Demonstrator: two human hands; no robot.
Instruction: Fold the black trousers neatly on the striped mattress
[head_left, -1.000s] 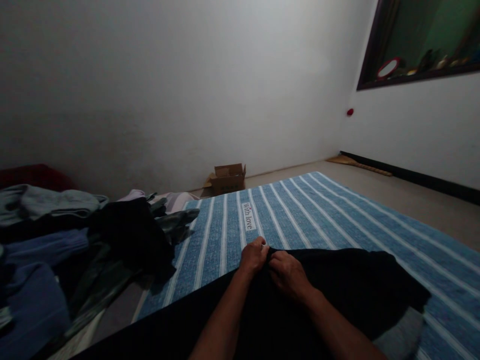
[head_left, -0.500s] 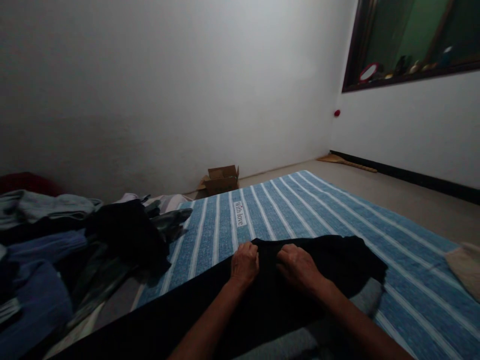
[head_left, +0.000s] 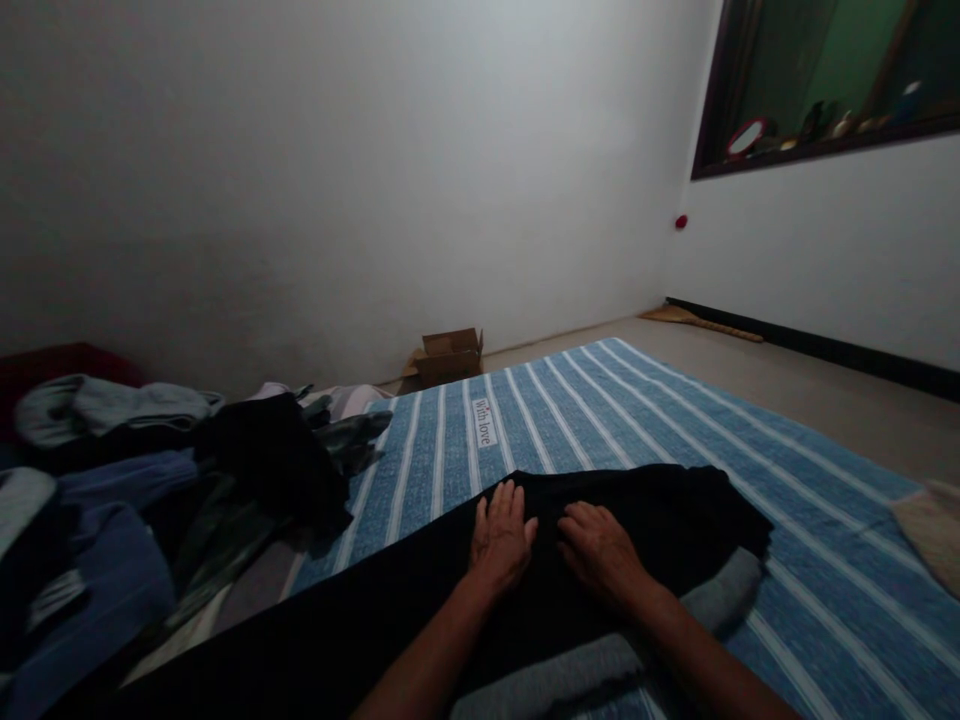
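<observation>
I rest my outstretched left fingers point(head_left: 507, 503) and bent right fingers point(head_left: 579, 522) on a black garment point(head_left: 667, 515) across a blue striped sheet point(head_left: 559, 425), heaped clothes point(head_left: 262, 460) to my left, a cardboard box point(head_left: 450, 362) beyond.

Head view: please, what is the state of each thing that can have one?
Black garment: laid out, partly under the hands
Left hand: open, flat on the garment
Right hand: on the garment, fingers bent
Striped sheet: spread out, partly covered
Clothes pile: jumbled
Cardboard box: open, flap up
</observation>
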